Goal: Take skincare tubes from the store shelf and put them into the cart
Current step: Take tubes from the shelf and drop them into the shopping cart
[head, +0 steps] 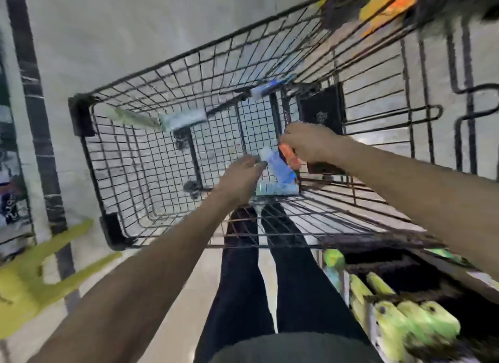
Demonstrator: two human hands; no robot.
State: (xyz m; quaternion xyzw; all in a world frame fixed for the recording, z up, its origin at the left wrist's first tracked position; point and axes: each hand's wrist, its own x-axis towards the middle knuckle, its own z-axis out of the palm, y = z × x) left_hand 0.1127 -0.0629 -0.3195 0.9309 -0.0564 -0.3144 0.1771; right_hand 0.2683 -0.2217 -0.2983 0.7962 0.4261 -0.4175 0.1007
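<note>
Both my arms reach down into a black wire cart (89,114). My left hand (240,179) holds a pale blue skincare tube (278,168) by its white end. Just right of it, my right hand (310,143) is closed on an orange tube (290,157). The two tubes touch or overlap between my hands. A light blue boxed item (275,191) lies on the cart floor under them. Two more long tubes or boxes, one green-and-white (159,119) and one white-and-blue (267,88), lie further in. The picture is blurred.
A black box (322,111) stands inside the cart by my right hand. Green tubes (388,308) fill the store shelf at the lower right. Yellow floor markings (35,276) show at the lower left, and orange-yellow packets (388,6) at the top right. My dark-trousered legs (270,268) are below the cart.
</note>
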